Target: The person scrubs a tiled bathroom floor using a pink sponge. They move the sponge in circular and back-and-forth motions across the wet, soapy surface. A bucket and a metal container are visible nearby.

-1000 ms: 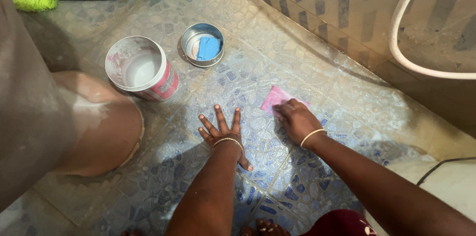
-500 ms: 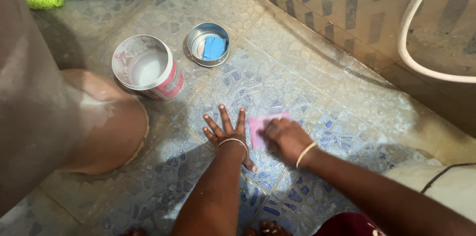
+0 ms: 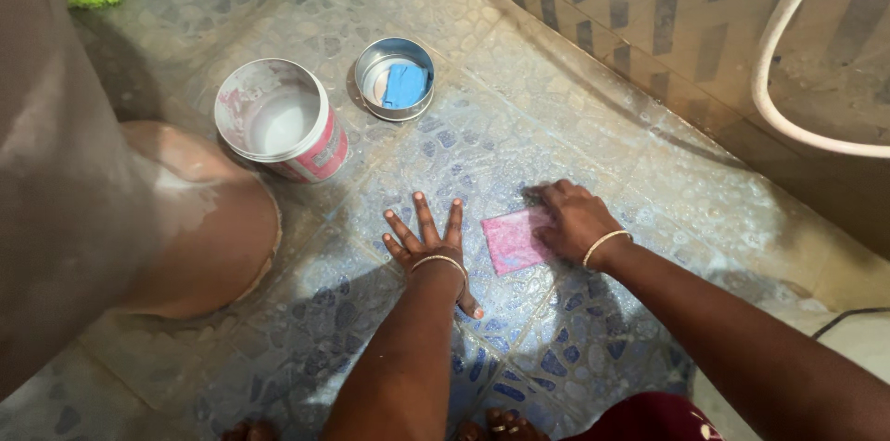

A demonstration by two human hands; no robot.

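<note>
Pink cloth lies half hidden under the pressing right hand; left hand splays empty on wet tiled floor.

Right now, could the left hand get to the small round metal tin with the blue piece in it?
Probably yes. The left hand lies flat on the tiled floor, and only bare wet tiles lie between it and the small round metal tin.

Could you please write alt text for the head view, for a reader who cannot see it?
The right hand presses a pink rectangular cloth onto a wet blue-patterned tiled floor while the left hand rests flat beside it, fingers spread. Behind stand a white plastic tub and a small round metal tin holding a blue block.
</note>
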